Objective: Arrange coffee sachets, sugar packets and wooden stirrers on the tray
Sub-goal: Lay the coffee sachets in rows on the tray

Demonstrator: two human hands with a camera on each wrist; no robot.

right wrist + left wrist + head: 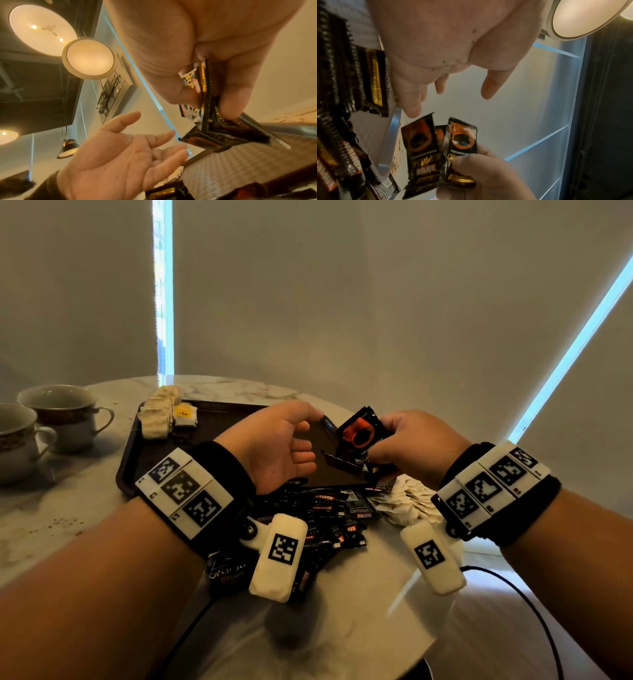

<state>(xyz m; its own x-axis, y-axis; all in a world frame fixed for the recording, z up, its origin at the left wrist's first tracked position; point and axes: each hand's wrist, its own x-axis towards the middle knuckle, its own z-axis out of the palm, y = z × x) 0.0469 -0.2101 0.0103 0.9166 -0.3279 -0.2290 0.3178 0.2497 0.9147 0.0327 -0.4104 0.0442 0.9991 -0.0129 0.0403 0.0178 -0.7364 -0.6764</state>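
Note:
My right hand (394, 440) pinches a small fan of black and orange coffee sachets (359, 433) above the right side of the dark tray (219, 422). The same coffee sachets (458, 146) stand upright between thumb and fingers in the left wrist view, and as the coffee sachets (214, 121) in the right wrist view. My left hand (294, 436) hovers palm up beside them, fingers relaxed, holding nothing. White sugar packets (159, 414) lie stacked at the tray's far left corner. No wooden stirrers show.
A heap of loose coffee sachets (329, 515) lies on the marble table (68, 508) in front of the tray, with more white packets (407, 501) to its right. Two teacups (54, 412) stand at the far left. A cable (513, 587) trails off the table's right edge.

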